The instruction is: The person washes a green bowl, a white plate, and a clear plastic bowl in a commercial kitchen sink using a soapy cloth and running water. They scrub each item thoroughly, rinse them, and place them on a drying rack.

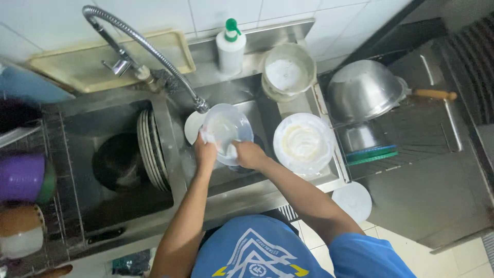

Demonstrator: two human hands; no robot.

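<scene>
Both hands' fingers grip clear bowl point(229, 131) under faucet; L hand point(205, 153), R hand point(247, 153). White soap bottle point(230, 49), green pump, behind sink.

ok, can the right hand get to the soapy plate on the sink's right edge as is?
Probably yes. The right hand is beside the soapy plate, with nothing between them, but it is now on the clear bowl and would have to let go first.

You face a white-tiled wall point(309, 13); steel counter point(437, 195) at right, pale tiled floor point(381, 234) below, dim light.
</scene>
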